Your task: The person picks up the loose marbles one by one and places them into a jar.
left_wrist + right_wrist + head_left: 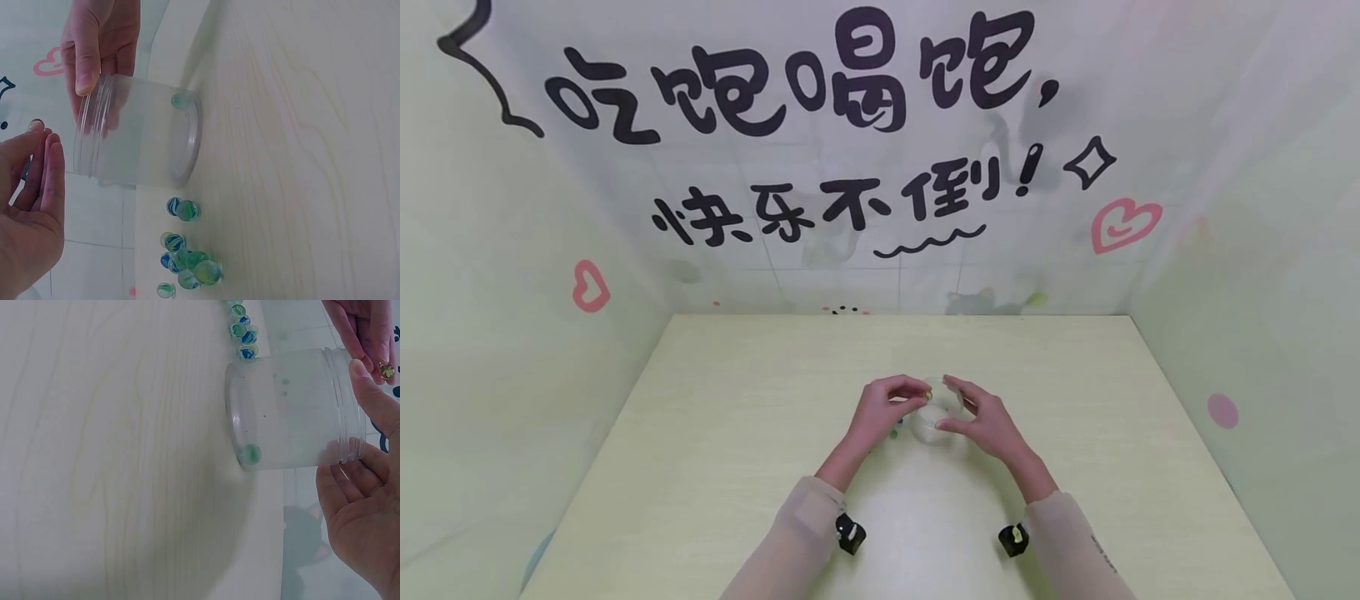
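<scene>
A clear plastic jar (140, 137) stands upright on the table, its mouth uncovered. My right hand (992, 423) grips it near the threaded rim, thumb on one side and fingers on the other. At the jar's bottom lies one green marble (250, 454). Between thumb and fingertips my left hand (880, 410) pinches a yellowish marble (387, 371), held beside the jar's mouth and above its rim. On the table at the jar's left, several blue and green glass marbles (187, 210) lie loose, some touching one another; my left hand partly hides them in the head view.
The pale wood-grain table (715, 417) reaches back to a printed curtain (865, 158) with black lettering and pink hearts. Curtain walls also stand at both sides. Small black devices (851, 534) sit at both wrists.
</scene>
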The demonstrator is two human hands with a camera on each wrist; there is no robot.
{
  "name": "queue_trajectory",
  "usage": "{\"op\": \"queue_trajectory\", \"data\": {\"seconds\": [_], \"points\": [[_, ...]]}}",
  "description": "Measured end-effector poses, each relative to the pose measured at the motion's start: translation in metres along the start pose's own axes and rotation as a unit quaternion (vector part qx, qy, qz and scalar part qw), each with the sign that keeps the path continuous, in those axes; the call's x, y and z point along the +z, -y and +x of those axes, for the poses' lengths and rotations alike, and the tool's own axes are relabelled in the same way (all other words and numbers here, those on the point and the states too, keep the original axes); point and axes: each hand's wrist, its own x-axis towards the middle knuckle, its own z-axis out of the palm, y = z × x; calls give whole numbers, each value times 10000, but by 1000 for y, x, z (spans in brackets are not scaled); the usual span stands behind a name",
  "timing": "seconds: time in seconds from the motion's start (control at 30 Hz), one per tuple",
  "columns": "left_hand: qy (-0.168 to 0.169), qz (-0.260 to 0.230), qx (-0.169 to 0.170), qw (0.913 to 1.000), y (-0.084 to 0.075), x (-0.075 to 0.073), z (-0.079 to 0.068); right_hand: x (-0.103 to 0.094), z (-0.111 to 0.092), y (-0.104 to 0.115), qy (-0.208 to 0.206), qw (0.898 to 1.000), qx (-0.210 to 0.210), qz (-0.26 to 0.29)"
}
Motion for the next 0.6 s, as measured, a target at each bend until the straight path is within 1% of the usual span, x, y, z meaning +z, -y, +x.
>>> {"op": "queue_trajectory", "data": {"seconds": [0.13,0.27,0.37,0.6], "points": [[-3,67,22,10000,-2,0,-1,0,0,1,23,10000,60,44],[-28,83,-91,9999,-3,-3,-3,0,0,1,60,9999,71,61],[-88,83,-180,9998,-4,-6,-4,0,0,1,58,9999,80,57],[-245,26,-224,9994,-1,-16,-6,1,1,-2,27,10000,38,68]]}}
